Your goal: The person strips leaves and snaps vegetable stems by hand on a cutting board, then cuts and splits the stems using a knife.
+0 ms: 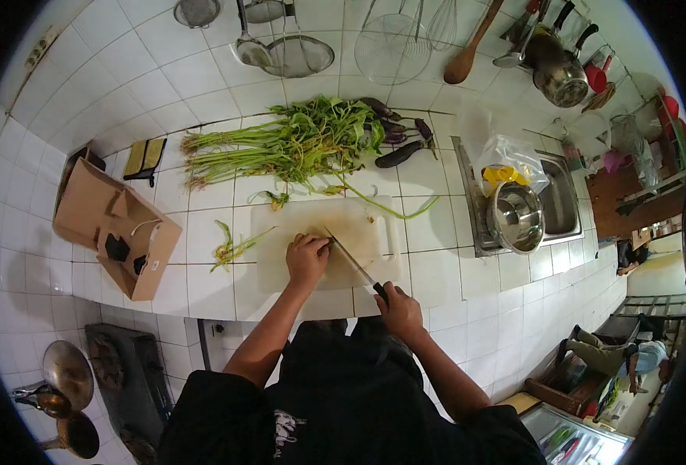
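My right hand point(399, 310) is wrapped round the black handle of a kitchen knife point(353, 261), its blade slanting up and left across a pale cutting board point(279, 275). My left hand point(307, 259) rests on the board beside the blade's tip, fingers bent and drawn together. Whatever they hold, if anything, is hidden. Left of the board, partly over its edge, lie some loose green stems point(230, 249). Behind it a long pile of leafy greens point(281, 151) spreads over the tiles, and one long stem point(389, 207) crosses the board's far right corner.
Dark purple eggplants point(399, 155) lie beyond the greens. An open cardboard box point(118, 225) stands at the left. To the right, a metal bowl point(516, 217) and a clear plastic bag point(510, 155) sit by the sink point(564, 198). Strainers and a wooden spoon point(459, 67) hang on the wall.
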{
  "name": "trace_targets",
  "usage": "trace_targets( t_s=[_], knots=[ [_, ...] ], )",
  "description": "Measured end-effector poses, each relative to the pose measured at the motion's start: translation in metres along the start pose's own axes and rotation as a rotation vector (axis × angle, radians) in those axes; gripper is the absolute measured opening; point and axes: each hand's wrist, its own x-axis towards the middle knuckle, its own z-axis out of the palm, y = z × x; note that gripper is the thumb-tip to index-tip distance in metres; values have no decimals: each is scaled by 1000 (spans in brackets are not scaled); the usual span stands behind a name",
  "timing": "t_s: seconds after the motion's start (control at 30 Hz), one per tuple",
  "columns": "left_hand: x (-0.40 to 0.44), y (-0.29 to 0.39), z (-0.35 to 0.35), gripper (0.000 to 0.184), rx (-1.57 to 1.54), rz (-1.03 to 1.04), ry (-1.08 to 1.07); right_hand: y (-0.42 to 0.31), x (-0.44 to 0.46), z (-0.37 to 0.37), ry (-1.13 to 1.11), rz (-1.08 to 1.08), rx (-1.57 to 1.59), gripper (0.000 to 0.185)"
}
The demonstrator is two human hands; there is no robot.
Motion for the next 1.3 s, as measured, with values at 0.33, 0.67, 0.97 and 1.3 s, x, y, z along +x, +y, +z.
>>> trace_targets(
  t_s=[0.33,0.67,0.97,1.3],
  knots=[
    [5,-1,0,18,20,-43,-35,-3,2,2,-165,58,-94,28],
    [7,-2,-2,16,16,-69,-90,-21,21,0,-186,54,-157,28],
    [8,3,-5,13,-10,-57,-82,-13,19,-8,-157,-1,-99,28],
    [5,-3,-2,17,-32,-83,-50,-18,16,-12,-194,28,-102,26]
  ],
)
